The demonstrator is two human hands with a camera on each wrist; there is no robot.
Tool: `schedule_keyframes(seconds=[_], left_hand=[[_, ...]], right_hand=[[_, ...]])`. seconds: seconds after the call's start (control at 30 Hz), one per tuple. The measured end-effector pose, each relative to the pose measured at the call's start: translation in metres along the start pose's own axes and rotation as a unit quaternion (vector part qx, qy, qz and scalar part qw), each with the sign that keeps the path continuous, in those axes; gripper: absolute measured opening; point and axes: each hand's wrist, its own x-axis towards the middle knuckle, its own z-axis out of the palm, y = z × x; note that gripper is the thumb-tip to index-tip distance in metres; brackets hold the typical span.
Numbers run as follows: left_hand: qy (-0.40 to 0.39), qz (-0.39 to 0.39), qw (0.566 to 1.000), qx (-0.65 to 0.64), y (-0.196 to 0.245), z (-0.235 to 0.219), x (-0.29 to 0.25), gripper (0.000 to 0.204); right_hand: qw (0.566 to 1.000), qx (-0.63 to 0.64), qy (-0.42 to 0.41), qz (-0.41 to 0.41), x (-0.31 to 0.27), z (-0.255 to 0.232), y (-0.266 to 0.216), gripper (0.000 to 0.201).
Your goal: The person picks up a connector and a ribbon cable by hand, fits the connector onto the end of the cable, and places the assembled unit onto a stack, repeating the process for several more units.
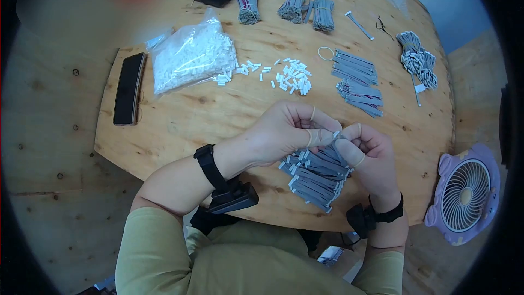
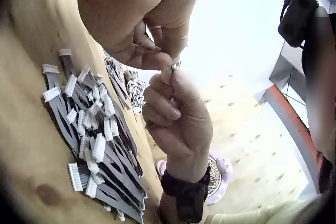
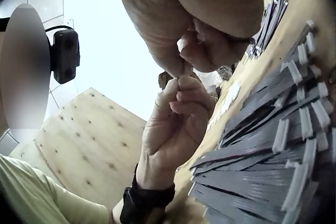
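Fingers (image 1: 326,121) of the left hand (image 1: 284,130) and right hand (image 1: 375,155) meet, pinching a small white plug (image 1: 336,134) above the worktop (image 1: 174,147). By its left edge lies a phone (image 1: 129,90), then a bag of white plugs (image 1: 191,57), then grey cables (image 1: 316,177) piled toward the near edge, with a purple fan (image 1: 465,196) beside the near right corner.

white connector (image 1: 336,134): small, oblong, pinched, just right of frame centre
grey ribbon cables (image 1: 316,184): flat, loosely piled, white-ended, lower frame, right of centre
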Motion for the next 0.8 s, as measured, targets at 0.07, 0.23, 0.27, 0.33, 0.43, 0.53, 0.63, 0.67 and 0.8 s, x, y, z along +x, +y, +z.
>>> schedule_keyframes(seconds=[0.07, 0.23, 0.27, 0.33, 0.43, 0.53, 0.63, 0.67, 0.8], left_hand=[[-0.002, -0.002, 1.000, 0.001, 0.001, 0.000, 0.000, 0.020], [-0.008, -0.003, 1.000, -0.017, 0.001, 0.000, 0.000, 0.020], [-0.009, -0.007, 1.000, -0.019, 0.001, 0.000, 0.000, 0.021], [-0.009, -0.011, 1.000, -0.011, 0.002, 0.001, 0.000, 0.021], [-0.006, -0.013, 1.000, 0.014, 0.004, 0.003, 0.000, 0.021], [-0.001, -0.012, 1.000, 0.024, 0.004, 0.004, -0.001, 0.021], [0.004, -0.008, 1.000, 0.028, 0.004, 0.003, -0.001, 0.021], [0.005, -0.005, 1.000, 0.025, 0.004, 0.004, -0.001, 0.020], [0.007, 0.007, 0.999, 0.030, 0.004, 0.004, -0.002, 0.020]], right_hand=[[1.000, 0.000, -0.005, 0.004, 0.000, 0.000, -0.001, 0.008], [1.000, -0.004, -0.015, 0.017, 0.000, -0.001, -0.004, 0.009], [0.999, -0.009, -0.017, 0.028, 0.000, -0.004, -0.006, 0.009], [0.999, -0.015, -0.020, 0.037, -0.001, -0.007, -0.006, 0.009], [0.999, -0.011, -0.022, 0.025, -0.002, -0.006, -0.004, 0.008], [1.000, 0.004, -0.022, 0.008, -0.002, -0.002, -0.004, 0.008], [1.000, 0.006, -0.015, 0.003, -0.002, 0.000, -0.003, 0.009], [1.000, 0.006, -0.012, 0.004, -0.001, 0.001, -0.002, 0.009], [1.000, 0.007, -0.009, -0.008, -0.001, 0.003, -0.001, 0.008]])
